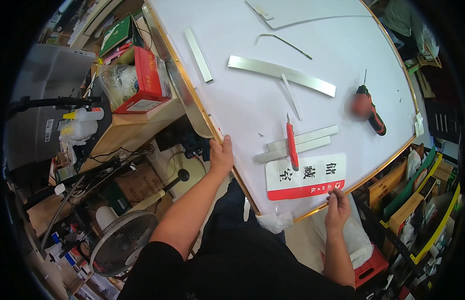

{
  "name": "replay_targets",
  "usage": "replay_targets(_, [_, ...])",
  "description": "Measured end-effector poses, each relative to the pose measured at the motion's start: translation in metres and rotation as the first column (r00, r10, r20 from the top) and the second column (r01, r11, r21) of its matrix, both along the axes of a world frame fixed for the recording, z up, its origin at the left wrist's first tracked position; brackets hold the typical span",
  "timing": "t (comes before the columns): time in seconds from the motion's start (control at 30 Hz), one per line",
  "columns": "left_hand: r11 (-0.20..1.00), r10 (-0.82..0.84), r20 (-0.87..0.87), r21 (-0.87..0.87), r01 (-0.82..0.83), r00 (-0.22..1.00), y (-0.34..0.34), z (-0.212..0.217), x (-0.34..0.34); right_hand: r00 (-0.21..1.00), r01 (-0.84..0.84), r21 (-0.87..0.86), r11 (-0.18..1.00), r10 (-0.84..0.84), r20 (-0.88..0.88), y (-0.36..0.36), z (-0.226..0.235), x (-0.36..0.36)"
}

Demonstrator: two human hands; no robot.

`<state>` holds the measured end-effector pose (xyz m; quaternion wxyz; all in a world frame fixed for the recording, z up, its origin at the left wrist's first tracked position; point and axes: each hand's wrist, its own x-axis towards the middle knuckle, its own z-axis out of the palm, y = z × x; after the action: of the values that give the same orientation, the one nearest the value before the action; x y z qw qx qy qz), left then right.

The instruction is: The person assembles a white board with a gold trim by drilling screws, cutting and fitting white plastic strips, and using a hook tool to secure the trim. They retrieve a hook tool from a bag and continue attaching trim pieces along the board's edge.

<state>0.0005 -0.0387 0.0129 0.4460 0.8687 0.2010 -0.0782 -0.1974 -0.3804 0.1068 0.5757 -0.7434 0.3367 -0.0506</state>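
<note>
My left hand (221,156) grips the left edge of a white-topped table (322,112) with a gold-coloured rim. A white and red sign plate (305,180) with dark characters lies flat near the front edge. At its lower right corner is my right hand (338,209), fingers curled in a pinch; whatever may be between them is hidden. A red utility knife (291,142) rests with its handle end over the plate's top edge. Two silvery strips (302,145) lie under the knife, just beyond the plate.
Farther back lie a wide metal strip (282,75), a thin white strip (291,96), a short metal strip (198,54), a bent rod (292,46) and a clear sheet (312,12). A red and black power screwdriver (368,107) is at right. A fan (123,242) stands lower left.
</note>
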Motion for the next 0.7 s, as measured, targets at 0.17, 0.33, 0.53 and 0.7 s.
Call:
replay_targets(0.17, [0.994,0.039,-0.11,-0.096,-0.05,0.993,0.004,0.003,0.003,0.985,-0.162,-0.06,0.985,0.165,0.055,0.017,-0.006,0.02])
replay_targets(0.33, [0.674,0.228,-0.338,-0.622,-0.398,0.913,0.0,0.017,0.01,0.991,-0.09,-0.5,0.861,0.125,0.037,-0.008,-0.01,0.03])
replay_targets(0.53, [0.841,0.261,-0.264,-0.411,-0.353,0.929,-0.01,0.014,0.015,0.934,0.28,-0.466,0.839,-0.35,-0.069,-0.055,-0.038,-0.017])
replay_targets(0.7, [0.938,0.218,-0.154,-0.241,-0.251,0.964,-0.011,0.003,0.014,0.747,0.663,0.342,0.666,-0.565,-0.349,-0.041,-0.055,-0.027])
